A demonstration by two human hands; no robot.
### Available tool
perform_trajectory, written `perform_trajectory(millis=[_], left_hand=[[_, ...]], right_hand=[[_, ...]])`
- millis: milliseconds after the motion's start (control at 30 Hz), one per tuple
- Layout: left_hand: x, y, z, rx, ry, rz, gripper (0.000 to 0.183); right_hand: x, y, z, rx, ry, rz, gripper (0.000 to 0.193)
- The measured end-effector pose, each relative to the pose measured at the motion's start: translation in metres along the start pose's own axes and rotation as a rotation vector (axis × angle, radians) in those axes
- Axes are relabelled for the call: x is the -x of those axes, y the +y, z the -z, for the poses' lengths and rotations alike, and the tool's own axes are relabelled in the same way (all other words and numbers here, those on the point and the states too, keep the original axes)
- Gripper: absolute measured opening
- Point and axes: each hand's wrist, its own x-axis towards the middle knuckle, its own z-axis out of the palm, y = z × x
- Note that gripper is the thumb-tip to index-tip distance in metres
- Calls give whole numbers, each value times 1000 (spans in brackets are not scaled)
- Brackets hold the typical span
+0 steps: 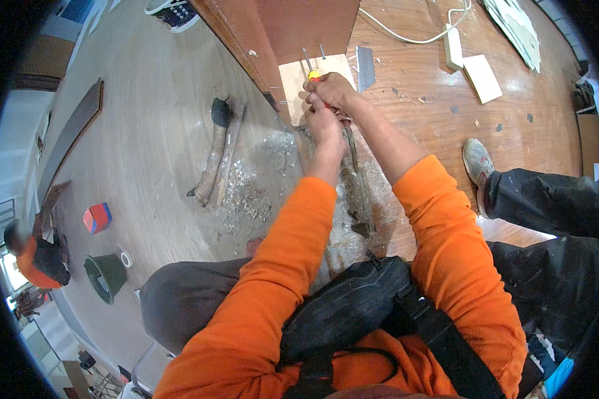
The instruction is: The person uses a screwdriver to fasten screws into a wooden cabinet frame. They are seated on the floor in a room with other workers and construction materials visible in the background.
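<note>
A screwdriver [313, 75] with a yellow and red handle is held in both hands, its thin shaft pointing away from me. My right hand [336, 92] is closed round the handle near its yellow part. Just below it, my left hand [323, 123] is closed on the red end, and the two hands touch. Beyond them lies a pale wooden panel [333, 64] at the foot of a reddish-brown board [303, 26]. Thin metal pins stick up near the shaft. The screwdriver's tip seems to meet nothing, though this is hard to tell.
Dust and rubble [266, 179] cover the floor left of my arms, beside a tan stick-like thing [213, 156] with a dark end. A green bucket [105, 278] stands left, near another person [40, 259]. At right are a white power strip [452, 46] and a pale block [482, 78].
</note>
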Motion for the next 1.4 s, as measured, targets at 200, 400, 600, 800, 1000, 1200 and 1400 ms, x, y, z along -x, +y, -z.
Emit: perform_trajectory(millis=[200, 400, 600, 800, 1000, 1200, 1400], left_hand=[[-20, -25, 9, 134, 79, -20, 40], [-24, -24, 30, 680, -584, 434, 41], [-5, -6, 5, 113, 25, 58, 34], [-40, -7, 31, 530, -356, 509, 46], [-5, -10, 14, 13, 2, 139, 44], [-18, -7, 32, 326, -173, 272, 49], [-11, -2, 28, 267, -276, 352, 49]], right_hand=[[7, 8, 20, -735, -570, -36, 30], [15, 1, 21, -383, -265, -71, 30], [12, -4, -2, 175, 40, 93, 48], [12, 0, 20, -372, -323, 10, 37], [16, -7, 2, 69, 24, 81, 51], [16, -1, 15, -352, -302, -41, 38], [24, -7, 20, -103, -201, 20, 41]])
